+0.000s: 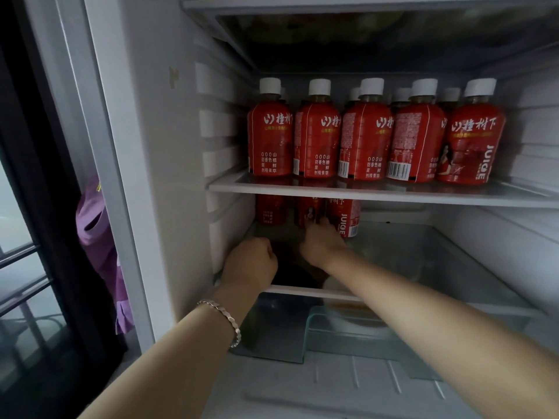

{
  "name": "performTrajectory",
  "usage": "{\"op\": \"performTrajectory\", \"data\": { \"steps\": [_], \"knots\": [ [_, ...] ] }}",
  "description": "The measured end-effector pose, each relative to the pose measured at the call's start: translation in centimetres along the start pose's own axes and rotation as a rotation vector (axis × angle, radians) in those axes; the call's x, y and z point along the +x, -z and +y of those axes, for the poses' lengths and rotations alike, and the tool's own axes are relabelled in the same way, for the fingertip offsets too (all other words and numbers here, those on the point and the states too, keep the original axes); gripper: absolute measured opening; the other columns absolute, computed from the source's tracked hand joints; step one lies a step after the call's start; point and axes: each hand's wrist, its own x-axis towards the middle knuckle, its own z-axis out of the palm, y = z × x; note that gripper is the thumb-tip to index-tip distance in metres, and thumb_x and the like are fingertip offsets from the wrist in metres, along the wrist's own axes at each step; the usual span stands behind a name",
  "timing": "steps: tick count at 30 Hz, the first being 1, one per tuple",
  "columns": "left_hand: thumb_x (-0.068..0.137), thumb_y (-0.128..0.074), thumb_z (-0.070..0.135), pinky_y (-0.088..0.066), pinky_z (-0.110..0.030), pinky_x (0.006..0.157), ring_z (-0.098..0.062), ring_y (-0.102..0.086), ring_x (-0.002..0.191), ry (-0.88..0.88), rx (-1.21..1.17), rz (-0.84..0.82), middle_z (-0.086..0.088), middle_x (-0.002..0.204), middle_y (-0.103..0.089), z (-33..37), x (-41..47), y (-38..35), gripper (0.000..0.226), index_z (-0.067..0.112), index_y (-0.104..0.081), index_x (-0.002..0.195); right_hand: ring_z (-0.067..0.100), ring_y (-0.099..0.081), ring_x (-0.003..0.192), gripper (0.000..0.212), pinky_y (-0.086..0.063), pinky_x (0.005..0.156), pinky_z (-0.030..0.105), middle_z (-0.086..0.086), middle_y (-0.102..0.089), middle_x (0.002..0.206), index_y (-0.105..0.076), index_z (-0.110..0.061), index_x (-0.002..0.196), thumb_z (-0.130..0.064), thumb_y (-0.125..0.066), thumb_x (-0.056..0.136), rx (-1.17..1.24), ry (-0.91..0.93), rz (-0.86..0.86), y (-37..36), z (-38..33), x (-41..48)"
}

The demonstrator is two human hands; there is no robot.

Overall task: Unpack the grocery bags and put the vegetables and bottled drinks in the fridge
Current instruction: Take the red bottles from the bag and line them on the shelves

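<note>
There's the fridge [157,146] wide open, upper shelf [378,192] already packed with red juice bottles [367,137], so the drinks look mostly done; no vegetables or bags in view. On the lower shelf [453,252] three more stand back left, the right hand [322,243] with fingers [325,221] curled on the middle bottle [310,211], the left hand [252,258] fisted beside it, holding what, I cannot tell
</note>
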Motion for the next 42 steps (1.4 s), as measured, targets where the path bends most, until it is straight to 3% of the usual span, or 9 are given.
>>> {"op": "performTrajectory", "data": {
  "steps": [5, 8, 11, 14, 18, 22, 26, 31, 42],
  "knots": [
    [0.092, -0.047, 0.015, -0.05, -0.032, 0.081, -0.025, -0.061, 0.093, 0.005, -0.002, -0.01, -0.01, 0.101, -0.067, 0.1, -0.1, 0.2, 0.02, 0.008, -0.065, 0.097, 0.031, -0.019, 0.144, 0.066, -0.025, 0.116, 0.043, 0.01, 0.017, 0.157, -0.011, -0.027, 0.152, -0.018, -0.044, 0.095, 0.059, 0.021, -0.164, 0.1, 0.0, 1.2],
    [0.092, -0.048, 0.014, -0.05, -0.032, 0.08, -0.025, -0.061, 0.092, -0.002, -0.009, -0.014, -0.01, 0.102, -0.066, 0.0, -0.2, 0.2, 0.02, 0.007, -0.065, 0.096, 0.027, -0.028, 0.14, 0.054, -0.03, 0.112, 0.04, 0.011, -0.012, 0.158, -0.027, -0.024, 0.148, -0.016, -0.041, 0.097, 0.068, 0.119, -0.182, 0.4, -0.9, 0.9],
    [0.091, -0.047, 0.014, -0.049, -0.031, 0.079, -0.025, -0.06, 0.093, -0.008, -0.012, -0.02, -0.01, 0.103, -0.065, 0.0, -0.1, 0.2, 0.02, 0.006, -0.064, 0.097, 0.024, -0.056, 0.112, 0.032, -0.046, 0.097, 0.037, 0.011, -0.057, 0.127, -0.052, -0.014, 0.127, -0.014, -0.043, 0.096, 0.102, 0.1, -0.068, 1.3, -0.5, -0.5],
    [0.092, -0.047, 0.015, -0.048, -0.03, 0.078, -0.024, -0.06, 0.092, -0.008, -0.005, -0.029, -0.01, 0.102, -0.065, -0.1, -0.1, 0.2, 0.02, 0.006, -0.064, 0.098, 0.033, -0.049, 0.12, 0.039, -0.043, 0.101, 0.046, 0.019, -0.045, 0.136, -0.048, -0.012, 0.13, -0.022, -0.049, 0.092, -0.002, -0.074, 0.216, 1.7, 1.2, -1.6],
    [0.092, -0.047, 0.015, -0.048, -0.03, 0.077, -0.024, -0.06, 0.091, -0.004, -0.005, -0.026, -0.01, 0.1, -0.065, 0.1, -0.1, 0.2, 0.019, 0.006, -0.064, 0.096, 0.04, -0.034, 0.134, 0.073, -0.038, 0.107, 0.044, 0.025, -0.009, 0.154, -0.01, -0.018, 0.151, -0.018, -0.05, 0.091, 0.173, -0.229, 0.059, 1.2, 3.4, -1.1],
    [0.091, -0.047, 0.015, -0.048, -0.029, 0.076, -0.022, -0.06, 0.09, 0.011, 0.003, -0.041, -0.008, 0.099, -0.066, 0.1, -0.1, 0.3, 0.019, 0.009, -0.064, 0.096, 0.033, -0.042, 0.131, 0.057, -0.04, 0.106, 0.043, 0.02, -0.035, 0.146, -0.028, -0.015, 0.146, -0.015, -0.048, 0.092, 0.163, -0.113, -0.024, 0.6, 3.1, 0.4],
    [0.092, -0.047, 0.016, -0.042, -0.025, 0.071, -0.017, -0.057, 0.085, 0.01, 0.0, -0.046, -0.006, 0.1, -0.064, 0.2, -0.1, 0.4, 0.017, 0.01, -0.063, 0.096, 0.032, -0.009, 0.146, 0.065, -0.022, 0.115, 0.052, 0.008, -0.007, 0.158, -0.024, -0.023, 0.148, -0.016, -0.05, 0.089, 0.109, -0.054, -0.027, 0.3, 2.3, 1.0],
    [0.093, -0.046, 0.016, -0.044, -0.027, 0.077, -0.022, -0.059, 0.093, -0.004, 0.027, -0.065, -0.008, 0.103, -0.063, 0.3, -0.2, 0.5, 0.017, 0.009, -0.061, 0.098, 0.027, -0.05, 0.122, 0.033, -0.04, 0.104, 0.04, 0.011, -0.054, 0.129, -0.053, -0.016, 0.127, -0.02, -0.044, 0.096, 0.139, -0.05, -0.128, 1.0, 1.7, -0.2],
    [0.091, -0.045, 0.008, -0.039, -0.034, 0.095, -0.027, -0.048, 0.116, -0.13, 0.443, -0.083, -0.011, 0.129, -0.049, 2.0, -3.0, 3.1, 0.031, 0.009, -0.051, 0.122, 0.022, -0.054, 0.111, 0.028, -0.033, 0.08, 0.025, 0.003, -0.061, 0.121, -0.064, -0.019, 0.117, -0.018, -0.046, 0.095, -0.114, 0.213, -0.06, 4.9, -2.1, -12.1]
  ]
}}
